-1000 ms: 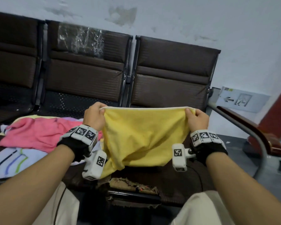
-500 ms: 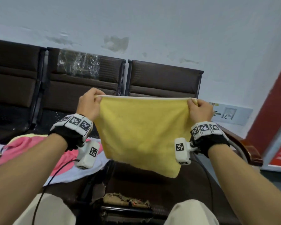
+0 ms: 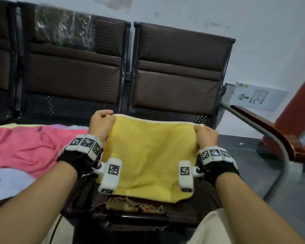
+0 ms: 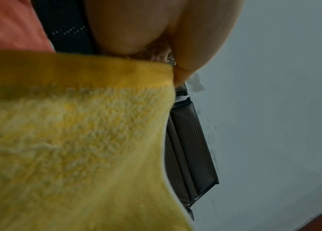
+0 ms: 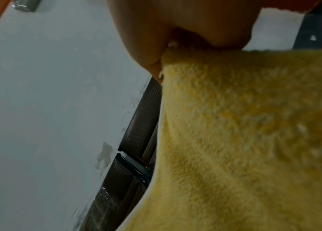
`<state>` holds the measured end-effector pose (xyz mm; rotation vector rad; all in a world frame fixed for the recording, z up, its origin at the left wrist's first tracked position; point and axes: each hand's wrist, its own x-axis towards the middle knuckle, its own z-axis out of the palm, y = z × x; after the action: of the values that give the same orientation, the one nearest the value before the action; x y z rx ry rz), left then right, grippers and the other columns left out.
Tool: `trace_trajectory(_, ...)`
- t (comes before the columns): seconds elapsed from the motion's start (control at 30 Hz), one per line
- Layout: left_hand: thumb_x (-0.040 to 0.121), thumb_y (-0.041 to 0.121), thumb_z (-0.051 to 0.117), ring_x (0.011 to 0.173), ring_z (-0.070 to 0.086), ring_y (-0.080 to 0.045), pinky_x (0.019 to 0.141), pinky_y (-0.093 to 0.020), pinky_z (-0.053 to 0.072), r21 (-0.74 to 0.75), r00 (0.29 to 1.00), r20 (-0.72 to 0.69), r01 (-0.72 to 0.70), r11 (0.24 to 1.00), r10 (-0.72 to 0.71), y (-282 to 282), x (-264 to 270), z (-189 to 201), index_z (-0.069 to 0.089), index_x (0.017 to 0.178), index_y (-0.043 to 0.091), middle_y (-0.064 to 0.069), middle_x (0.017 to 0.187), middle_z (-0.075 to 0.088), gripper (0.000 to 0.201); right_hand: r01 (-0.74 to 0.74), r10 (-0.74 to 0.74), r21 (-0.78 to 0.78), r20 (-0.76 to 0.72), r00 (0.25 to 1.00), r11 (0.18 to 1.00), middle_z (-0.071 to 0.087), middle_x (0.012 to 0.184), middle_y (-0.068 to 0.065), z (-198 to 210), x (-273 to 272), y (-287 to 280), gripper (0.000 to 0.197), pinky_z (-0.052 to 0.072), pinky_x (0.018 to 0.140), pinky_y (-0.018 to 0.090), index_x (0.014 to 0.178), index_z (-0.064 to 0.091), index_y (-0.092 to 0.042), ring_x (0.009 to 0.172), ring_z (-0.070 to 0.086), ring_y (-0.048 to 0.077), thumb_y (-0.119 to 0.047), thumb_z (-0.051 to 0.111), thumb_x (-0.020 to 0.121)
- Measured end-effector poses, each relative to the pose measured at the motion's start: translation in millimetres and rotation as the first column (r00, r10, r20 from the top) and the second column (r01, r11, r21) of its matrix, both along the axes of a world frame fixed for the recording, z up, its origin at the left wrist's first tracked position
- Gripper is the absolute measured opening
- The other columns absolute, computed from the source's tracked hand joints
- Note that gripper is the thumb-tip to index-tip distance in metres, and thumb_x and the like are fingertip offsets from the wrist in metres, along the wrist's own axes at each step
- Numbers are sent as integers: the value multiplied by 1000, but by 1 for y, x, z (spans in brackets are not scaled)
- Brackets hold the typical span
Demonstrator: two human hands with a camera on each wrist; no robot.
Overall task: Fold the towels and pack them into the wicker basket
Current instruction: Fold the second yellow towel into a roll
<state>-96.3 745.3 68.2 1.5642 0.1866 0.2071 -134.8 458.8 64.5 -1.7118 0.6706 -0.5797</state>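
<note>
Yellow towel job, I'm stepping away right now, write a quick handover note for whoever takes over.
Left hand: pinches the far left corner of the yellow towel.
Right hand: pinches the far right corner.
The towel is spread between them over the brown seat, near edge by the torn front padding; whether it rests flat is unclear.
The pink towel lies unfolded on the seat to the left, over other cloths.
Done: nothing visibly folded. The wicker basket is not in view.
Left: fold the yellow one, then the rest, then pack.

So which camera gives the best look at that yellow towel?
The head view: the whole yellow towel shows, stretched between both hands. Each wrist view shows only a blurry close-up of one pinched corner.
</note>
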Motion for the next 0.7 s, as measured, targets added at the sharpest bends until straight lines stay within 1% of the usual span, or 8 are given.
trace_trajectory(0.1, 84, 16, 63, 67, 58, -13, 53, -25, 48, -49, 999, 20, 39, 998, -38, -13, -3, -4, 66, 102, 21, -4, 93, 64, 19, -60, 62, -35, 44, 997, 998, 69, 95, 3, -3, 8, 14, 15, 46, 81, 28, 90, 72, -15, 96, 61, 23, -14, 58, 84)
trace_trajectory(0.2, 83, 18, 65, 65, 61, -10, 55, -24, 50, -14, 989, 111, 96, 995, -94, -25, -7, 1, 71, 88, 25, -3, 81, 68, 10, -164, 181, -111, 172, 968, 980, 68, 80, -11, 8, 11, 36, 21, 46, 69, 21, 79, 73, -26, 78, 58, 5, -13, 56, 80)
trace_trajectory(0.27, 84, 16, 65, 68, 60, -16, 62, -32, 50, 29, 977, 166, 134, 991, -137, -31, -10, 1, 71, 87, 23, -10, 80, 68, 10, -256, 280, -126, 239, 930, 958, 70, 73, -11, 13, 9, 52, 23, 45, 58, 15, 73, 75, -25, 67, 56, -2, -13, 56, 79)
trace_trajectory(0.37, 87, 12, 62, 72, 62, -20, 69, -40, 54, 51, 968, 171, 175, 983, -181, -35, -13, -5, 71, 89, 21, -11, 83, 70, 13, -492, 485, -41, 265, 834, 869, 69, 69, -3, 18, 5, 70, 19, 47, 46, 20, 75, 74, -17, 58, 60, 2, -11, 59, 82)
trace_trajectory(0.47, 89, 9, 58, 87, 65, -24, 86, -46, 52, 42, 971, 116, 207, 977, -211, -38, -9, -9, 72, 94, 17, -12, 92, 71, 16, -723, 692, 85, 235, 683, 685, 72, 81, 10, 15, 5, 78, 11, 57, 56, 29, 89, 70, -7, 70, 69, 18, -7, 60, 88)
trace_trajectory(0.53, 89, 8, 57, 93, 65, -25, 91, -47, 52, 27, 974, 71, 212, 977, -214, -36, -6, -12, 72, 95, 16, -9, 94, 70, 18, -778, 758, 76, 186, 625, 623, 73, 91, 13, 9, 7, 78, 13, 58, 65, 27, 98, 67, -4, 82, 71, 21, -1, 57, 89)
trace_trajectory(0.6, 90, 7, 55, 97, 65, -30, 93, -49, 51, 9, 972, 42, 231, 973, -231, -33, -5, -14, 71, 96, 14, -13, 98, 70, 19, -786, 789, -74, 91, 608, 614, 72, 92, 14, 4, 10, 76, 13, 58, 73, 29, 97, 66, -7, 84, 70, 20, 1, 59, 89)
trace_trajectory(0.7, 93, 6, 52, 102, 63, -39, 93, -52, 50, 33, 961, 28, 273, 961, -274, -31, -8, -18, 68, 103, 12, -20, 103, 68, 20, -705, 750, -451, -109, 652, 547, 71, 91, 3, 0, 13, 74, 3, 54, 85, 37, 87, 70, -16, 87, 66, 15, -15, 69, 85)
